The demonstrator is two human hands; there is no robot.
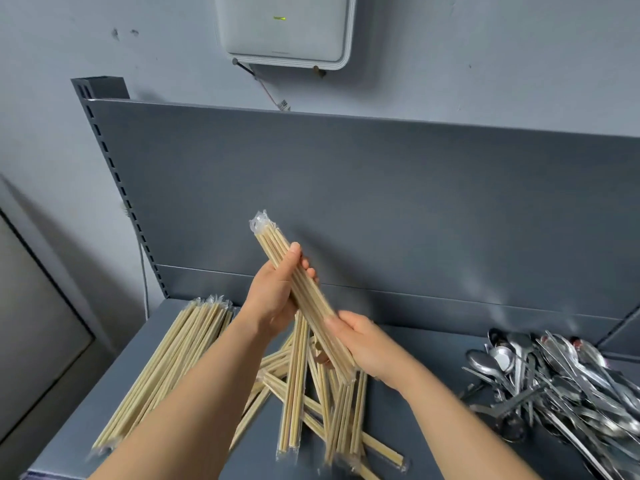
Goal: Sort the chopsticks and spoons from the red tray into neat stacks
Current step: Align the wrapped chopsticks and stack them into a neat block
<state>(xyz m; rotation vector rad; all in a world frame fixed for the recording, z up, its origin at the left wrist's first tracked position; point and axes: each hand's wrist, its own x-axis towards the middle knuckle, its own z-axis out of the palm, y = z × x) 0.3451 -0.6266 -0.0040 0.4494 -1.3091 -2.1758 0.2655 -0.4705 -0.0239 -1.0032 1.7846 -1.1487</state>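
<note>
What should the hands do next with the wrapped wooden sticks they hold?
Probably lay the plastic-wrapped bundle of pale wooden chopsticks, gripped by the left hand and right hand, onto the neat chopstick stack at left: its sticks look aligned, like that stack's.

Only the person's two arms are in view. The left forearm [194,393] and the right forearm [460,420] are bare along their whole visible length, from the bottom edge of the view up to the wrists. Both are slim and smooth, and the nearest part of each is softened by blur. The left hand [273,299] and the right hand [363,344] are bare as well. The left thumbnail [295,248] looks short and plain; the other nails are hidden or too small to judge.
</note>
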